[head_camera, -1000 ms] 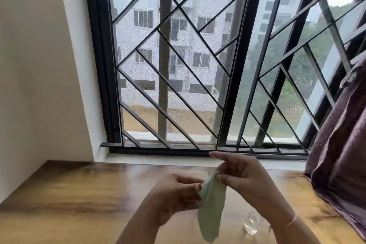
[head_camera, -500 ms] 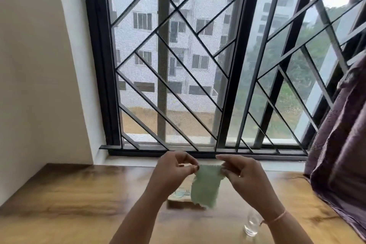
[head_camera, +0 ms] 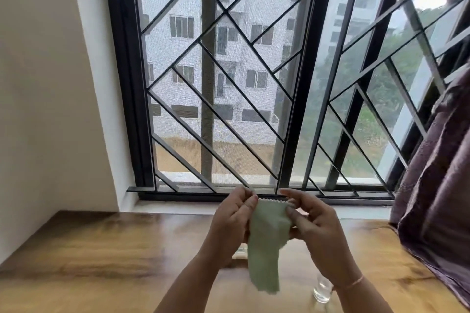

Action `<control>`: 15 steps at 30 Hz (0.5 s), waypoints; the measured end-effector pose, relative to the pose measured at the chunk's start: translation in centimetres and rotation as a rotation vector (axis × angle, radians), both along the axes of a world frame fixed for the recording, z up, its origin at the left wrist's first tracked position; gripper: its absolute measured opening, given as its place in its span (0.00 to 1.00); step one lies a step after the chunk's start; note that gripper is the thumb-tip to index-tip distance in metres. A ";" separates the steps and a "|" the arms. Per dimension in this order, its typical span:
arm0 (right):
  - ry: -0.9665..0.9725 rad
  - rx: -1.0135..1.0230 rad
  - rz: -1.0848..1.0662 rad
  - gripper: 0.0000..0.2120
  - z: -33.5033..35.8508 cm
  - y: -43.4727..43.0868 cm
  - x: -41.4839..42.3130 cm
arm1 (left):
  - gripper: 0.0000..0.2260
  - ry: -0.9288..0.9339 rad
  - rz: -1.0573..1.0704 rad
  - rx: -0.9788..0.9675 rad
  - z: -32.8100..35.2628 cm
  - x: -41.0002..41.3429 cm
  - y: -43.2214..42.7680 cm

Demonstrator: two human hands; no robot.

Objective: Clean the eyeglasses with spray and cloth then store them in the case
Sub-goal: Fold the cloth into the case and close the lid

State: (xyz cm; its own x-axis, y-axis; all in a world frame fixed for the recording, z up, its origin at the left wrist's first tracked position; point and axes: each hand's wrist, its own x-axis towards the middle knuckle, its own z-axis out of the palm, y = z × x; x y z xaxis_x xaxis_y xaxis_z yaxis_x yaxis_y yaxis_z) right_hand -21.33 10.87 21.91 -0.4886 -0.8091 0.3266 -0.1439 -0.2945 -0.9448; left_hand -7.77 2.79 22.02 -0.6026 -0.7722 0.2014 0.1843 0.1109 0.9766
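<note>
A wooden table with a warm brown, streaky grain fills the bottom of the frame and runs back to a pale sill under a large window. The window has a heavy black frame and a black grille of crossing diagonal bars, with a fine mesh over the left pane. Through it a white apartment block shows at the upper middle, and green trees at the right. A cream wall takes up the left side of the frame, and a dark purple curtain hangs in folds down the right edge, its hem reaching the tabletop. In the lower middle of the frame, both hands are raised above the table and hold a pale green cloth between them. The left hand pinches its upper left corner, and the right hand pinches its upper right corner, so the zigzag-cut top edge is stretched straight while the rest hangs down loose. A thin pink band circles the right wrist. Below that wrist, at the lower right, a small clear container stands on the table, too blurred to tell more. Behind the cloth a pale object lies on the wood, mostly hidden.
</note>
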 end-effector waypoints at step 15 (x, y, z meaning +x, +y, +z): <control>-0.393 0.211 0.215 0.56 -2.4 0.2 -0.3 | 0.09 -0.096 0.128 0.358 -0.9 0.2 -1.4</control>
